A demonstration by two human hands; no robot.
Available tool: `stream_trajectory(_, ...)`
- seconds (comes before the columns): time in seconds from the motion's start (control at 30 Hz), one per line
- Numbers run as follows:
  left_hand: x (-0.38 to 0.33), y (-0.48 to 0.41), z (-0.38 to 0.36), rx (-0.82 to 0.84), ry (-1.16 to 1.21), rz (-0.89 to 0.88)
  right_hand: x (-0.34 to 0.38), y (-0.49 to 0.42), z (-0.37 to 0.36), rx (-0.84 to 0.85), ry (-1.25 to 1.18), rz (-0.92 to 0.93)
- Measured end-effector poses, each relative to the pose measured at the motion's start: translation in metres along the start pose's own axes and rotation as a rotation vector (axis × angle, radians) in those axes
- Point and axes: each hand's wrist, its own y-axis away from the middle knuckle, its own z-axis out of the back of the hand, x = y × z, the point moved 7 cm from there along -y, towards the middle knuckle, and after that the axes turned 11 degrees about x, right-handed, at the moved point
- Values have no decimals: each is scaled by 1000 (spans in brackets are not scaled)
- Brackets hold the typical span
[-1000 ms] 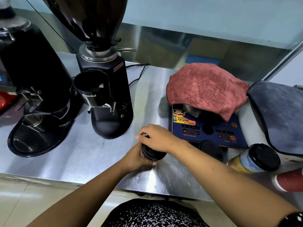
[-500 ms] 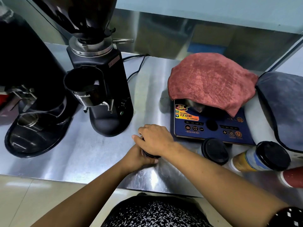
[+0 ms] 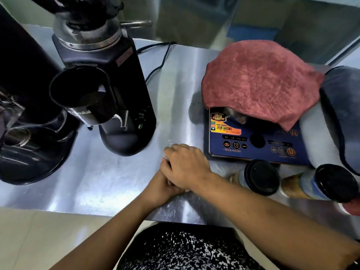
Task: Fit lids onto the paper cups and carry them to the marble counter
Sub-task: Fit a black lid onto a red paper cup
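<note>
Head view, stainless-steel surface [image 3: 109, 184]. My right hand [image 3: 186, 165] lies palm-down over my left hand [image 3: 162, 189] at the near centre of the surface; the two are pressed together, fingers curled inward. What they enclose is hidden by the right hand, so I cannot tell whether either is clamped on a cup or a lid. To the right, near my right forearm, stand two paper cups with black lids already fitted: the nearer lidded cup [image 3: 260, 177] just beside my forearm, and the second lidded cup [image 3: 329, 183] farther right. A red cup [image 3: 352, 207] shows partly at the right edge, touching the second lidded cup in this view. Beyond the cups sits a blue induction cooker [image 3: 253, 145], its far part draped with a red towel [image 3: 259, 80]; a dark grey cloth [image 3: 344, 106] lies to its right. At far left stand a black coffee grinder [image 3: 109, 90] and a second black machine [image 3: 25, 106], only partly in view.
</note>
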Motion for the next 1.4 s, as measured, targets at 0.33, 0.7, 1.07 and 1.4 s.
stream_trajectory(0.33,-8,-2,-1,-7,-19,-31,-1,3,0,-38,-14,10)
stream_trajectory(0.7,-8,6,-4,9,74,8,1,3,-5,-22,-5,7)
stream_trajectory(1.07,-7,6,-3,-42,88,-34,-7,-12,-6,373,-129,18)
stream_trajectory(1.4,-17,15,12,-96,71,-58,-9,21,13,375,-256,173)
